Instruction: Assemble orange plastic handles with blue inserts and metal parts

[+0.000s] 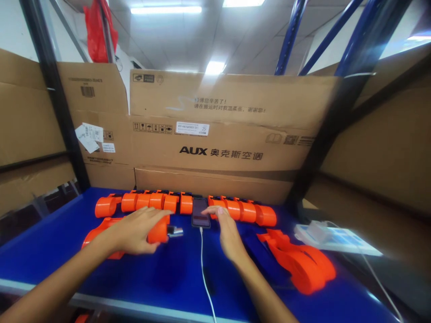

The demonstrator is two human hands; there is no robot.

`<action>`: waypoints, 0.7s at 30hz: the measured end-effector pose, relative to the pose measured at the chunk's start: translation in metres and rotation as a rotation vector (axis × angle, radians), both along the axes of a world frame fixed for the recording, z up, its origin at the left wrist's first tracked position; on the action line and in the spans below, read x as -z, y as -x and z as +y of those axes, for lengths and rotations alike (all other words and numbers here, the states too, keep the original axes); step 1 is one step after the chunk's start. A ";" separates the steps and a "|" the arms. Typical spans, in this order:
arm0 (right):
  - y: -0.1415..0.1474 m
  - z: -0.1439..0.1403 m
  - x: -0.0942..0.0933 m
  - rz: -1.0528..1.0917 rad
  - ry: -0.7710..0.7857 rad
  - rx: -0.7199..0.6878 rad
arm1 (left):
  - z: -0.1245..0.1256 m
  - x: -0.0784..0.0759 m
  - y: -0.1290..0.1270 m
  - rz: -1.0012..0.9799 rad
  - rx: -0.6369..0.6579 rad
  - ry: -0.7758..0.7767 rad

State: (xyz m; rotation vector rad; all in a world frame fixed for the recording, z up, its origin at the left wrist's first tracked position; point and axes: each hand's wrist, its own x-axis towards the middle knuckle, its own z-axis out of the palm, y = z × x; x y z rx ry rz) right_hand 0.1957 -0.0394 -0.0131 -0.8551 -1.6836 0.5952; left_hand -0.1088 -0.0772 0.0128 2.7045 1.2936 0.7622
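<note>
Cardboard boxes (215, 130) wall off the back and sides of the blue worktop (151, 278); all are shut or flattened, contents not visible. Going left to right: an orange plastic part (101, 233) lies on the worktop under the left hand (134, 231), which curls down over an orange cylindrical piece with a metal tip (164, 231), fingers bent around it, gripping it loosely. Behind, a row of orange cylinders (185, 204) runs along the box wall. A phone (200, 212) lies in the middle of that row, white cable (204, 269) trailing toward the near edge. The right hand (227, 231) is open, fingers spread flat, fingertips touching the phone's right edge. Further right, a pile of orange curved shells (299, 260), then a white power strip (332, 240) near the worktop's edge. Step looks like a pause in assembly: one piece held, phone being tapped. Freeing the right hand looks necessary before a shell can be picked up.
</note>
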 end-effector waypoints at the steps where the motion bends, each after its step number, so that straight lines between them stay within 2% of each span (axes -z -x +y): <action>1: 0.000 0.000 -0.001 -0.004 -0.003 0.001 | 0.000 -0.005 -0.001 -0.004 0.002 0.007; 5: 0.002 -0.001 -0.002 -0.035 -0.007 -0.010 | -0.001 -0.024 -0.006 -0.065 0.013 -0.027; 8: 0.006 0.001 -0.001 -0.027 0.037 -0.026 | -0.002 -0.031 -0.023 -0.112 0.058 -0.072; 11: 0.010 0.004 0.003 0.053 0.149 -0.058 | -0.002 -0.027 -0.053 -0.156 0.196 -0.121; 16: 0.006 0.010 0.006 0.265 0.356 -0.078 | -0.001 -0.019 -0.100 -0.120 0.456 -0.069; 19: 0.000 0.013 0.003 0.379 0.361 -0.046 | 0.004 -0.017 -0.113 -0.301 0.542 -0.002; 21: -0.002 0.014 0.001 0.442 0.363 -0.047 | 0.013 -0.012 -0.120 -0.575 0.515 0.111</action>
